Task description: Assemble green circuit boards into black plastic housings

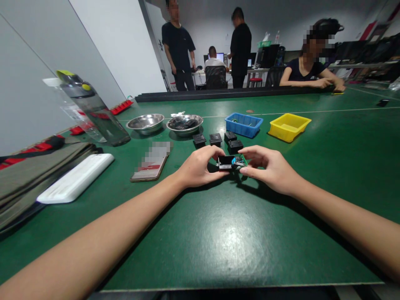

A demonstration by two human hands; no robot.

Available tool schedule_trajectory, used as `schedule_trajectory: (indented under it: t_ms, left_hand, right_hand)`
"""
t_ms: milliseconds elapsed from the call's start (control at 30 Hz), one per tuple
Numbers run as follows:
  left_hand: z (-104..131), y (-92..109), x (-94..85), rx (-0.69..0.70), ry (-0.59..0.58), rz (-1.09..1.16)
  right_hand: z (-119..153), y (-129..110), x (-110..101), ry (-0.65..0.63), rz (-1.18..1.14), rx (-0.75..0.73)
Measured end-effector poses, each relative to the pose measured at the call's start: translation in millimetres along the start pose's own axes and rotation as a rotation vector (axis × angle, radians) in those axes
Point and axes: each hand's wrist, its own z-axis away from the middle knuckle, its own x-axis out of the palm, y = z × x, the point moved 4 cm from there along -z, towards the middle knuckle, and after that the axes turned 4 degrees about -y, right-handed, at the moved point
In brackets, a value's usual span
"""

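Note:
Over the middle of the green table, my left hand (pixel 203 166) grips a small black plastic case (pixel 224 162), its open side turned towards the right. My right hand (pixel 270 168) pinches a small green circuit board (pixel 240 161) with a blue part on it. The board meets the open end of the case; how far it sits inside I cannot tell. Just beyond my hands stand several closed black cases (pixel 215 139). Behind them are a blue tray (pixel 243 125) with small parts in it and a metal bowl (pixel 185 125) holding black pieces.
A yellow tray (pixel 290 127) stands at the back right, a second metal bowl (pixel 145 124) at the back left. Left of my arm lie a phone (pixel 151 162), a white slab-shaped object (pixel 76 178) and a bag (pixel 40 175). Bottles (pixel 96 108) stand there. Across the table sits a person (pixel 312 71).

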Motion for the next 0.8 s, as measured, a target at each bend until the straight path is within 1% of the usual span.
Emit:
schedule_trajectory:
  t_ms: [133, 300, 567, 800]
  left_hand:
    - [-0.1, 1.1, 0.1, 0.022, 0.006, -0.007]
    - [0.4, 1.6, 0.0, 0.051, 0.015, -0.019]
    - [0.5, 0.4, -0.4, 0.050, 0.015, -0.023]
    - [1.2, 0.4, -0.5, 0.050, 0.009, -0.036]
  right_hand:
    - [-2.6, 5.9, 2.4, -0.054, -0.157, 0.105]
    - [-3.2, 7.3, 2.3, -0.056, -0.224, 0.153]
    - [-2.3, 4.5, 4.0, -0.044, -0.237, 0.128]
    - [-1.0, 4.6, 4.1, -0.030, -0.145, 0.074]
